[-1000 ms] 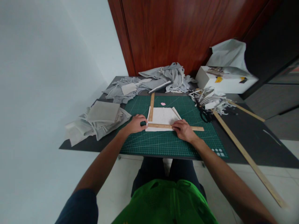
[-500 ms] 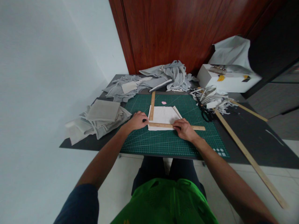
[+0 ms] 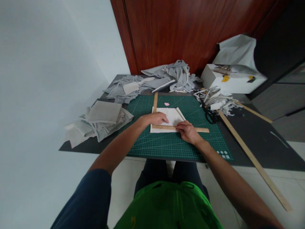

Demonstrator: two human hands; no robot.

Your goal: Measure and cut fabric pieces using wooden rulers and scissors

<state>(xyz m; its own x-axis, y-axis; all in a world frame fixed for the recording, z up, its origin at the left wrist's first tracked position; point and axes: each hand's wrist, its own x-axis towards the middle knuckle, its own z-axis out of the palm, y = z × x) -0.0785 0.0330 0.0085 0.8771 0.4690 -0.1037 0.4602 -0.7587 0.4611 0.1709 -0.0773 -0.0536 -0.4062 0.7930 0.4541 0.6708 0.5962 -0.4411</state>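
Note:
A white piece of cloth [image 3: 171,113], its right side slanted and folded over, lies on the green cutting mat [image 3: 152,146]. Across its lower part runs a wooden ruler [image 3: 202,130], which extends past the cloth to the right. My right hand [image 3: 187,131] has its fingers closed at the ruler's middle, on the cloth's right edge. My left hand [image 3: 158,118] is over the cloth, fingers mostly curled and one pointing down to the right. Whatever they may hold is hidden. A second wooden ruler [image 3: 155,101] stands away from me, its near end under that hand.
Folded grey cloths [image 3: 105,112] lie at left, with heaped grey fabric [image 3: 177,74] behind the mat. To the right are black scissors [image 3: 211,117], fabric strips [image 3: 215,97], a long wooden strip [image 3: 254,160] overhanging the table, and a white box [image 3: 234,81].
My left hand has moved right, from the cloth's left edge onto its middle. The small dark thing seen at its fingers no longer shows. My right hand stays on the ruler.

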